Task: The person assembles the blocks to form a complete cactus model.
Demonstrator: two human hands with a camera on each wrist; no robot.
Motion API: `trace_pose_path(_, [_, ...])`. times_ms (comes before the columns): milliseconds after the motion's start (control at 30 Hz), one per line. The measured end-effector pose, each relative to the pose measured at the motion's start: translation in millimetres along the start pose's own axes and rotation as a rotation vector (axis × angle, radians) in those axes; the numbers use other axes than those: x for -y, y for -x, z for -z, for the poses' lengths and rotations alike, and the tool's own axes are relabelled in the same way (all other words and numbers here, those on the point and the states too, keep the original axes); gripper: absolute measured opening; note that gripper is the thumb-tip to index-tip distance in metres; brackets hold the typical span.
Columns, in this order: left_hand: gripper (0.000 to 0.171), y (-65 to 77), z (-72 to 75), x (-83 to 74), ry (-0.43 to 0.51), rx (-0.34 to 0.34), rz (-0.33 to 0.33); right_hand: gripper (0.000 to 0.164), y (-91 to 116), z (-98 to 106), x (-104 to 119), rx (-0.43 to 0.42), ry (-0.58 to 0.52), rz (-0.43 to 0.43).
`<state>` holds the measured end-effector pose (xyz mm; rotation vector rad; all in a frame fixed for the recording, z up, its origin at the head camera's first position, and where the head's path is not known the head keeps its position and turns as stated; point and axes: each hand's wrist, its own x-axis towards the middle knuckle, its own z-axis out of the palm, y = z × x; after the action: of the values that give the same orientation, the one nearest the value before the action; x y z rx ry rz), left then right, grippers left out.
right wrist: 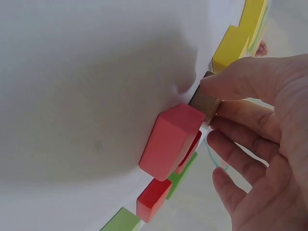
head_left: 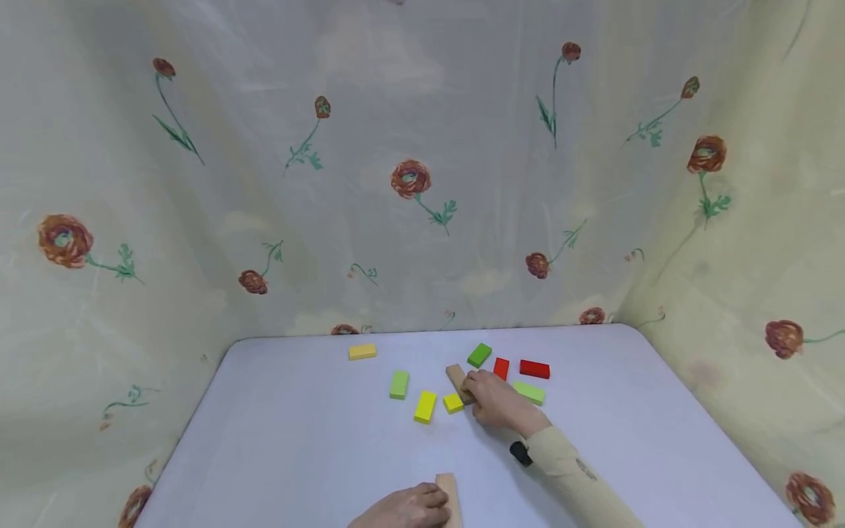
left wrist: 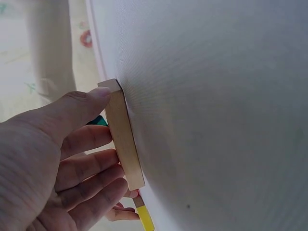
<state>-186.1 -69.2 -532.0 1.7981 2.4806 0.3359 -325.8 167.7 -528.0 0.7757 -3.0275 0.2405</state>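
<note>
My left hand (head_left: 409, 507) is at the near edge of the table and holds a plain wooden block (left wrist: 124, 137). The thumb lies on one end of it and the fingertips along its side. Farther off, my right hand (head_left: 496, 400) pinches a second wooden block (head_left: 457, 375) by its near end, between thumb and index finger; the other fingers are spread loosely in the right wrist view. A small yellow block (head_left: 452, 402) lies right by that wooden block. Close to the right hand are a red block (head_left: 501, 368) and a light green block (head_left: 529, 392).
Around them lie a longer yellow block (head_left: 425, 406), a light green block (head_left: 399, 384), a pale yellow block (head_left: 362, 352), a dark green block (head_left: 479, 355) and another red block (head_left: 535, 369). A flowered curtain (head_left: 462, 271) hangs behind and beside the white table (head_left: 284, 440).
</note>
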Motion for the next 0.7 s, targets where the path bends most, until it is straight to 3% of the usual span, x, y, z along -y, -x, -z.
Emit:
trace_pose_path(333, [0.024, -0.9, -0.8, -0.1, -0.023, 0.003, -0.008, 0.029, 16.5, -0.2, 6.1, -0.047, 0.036, 0.049])
trace_pose_path(700, [0.023, -1.1, -1.9, 0.5, -0.025, 0.013, -0.011, 0.032, 32.4, -0.9, 14.4, -0.007, 0.01, 0.03])
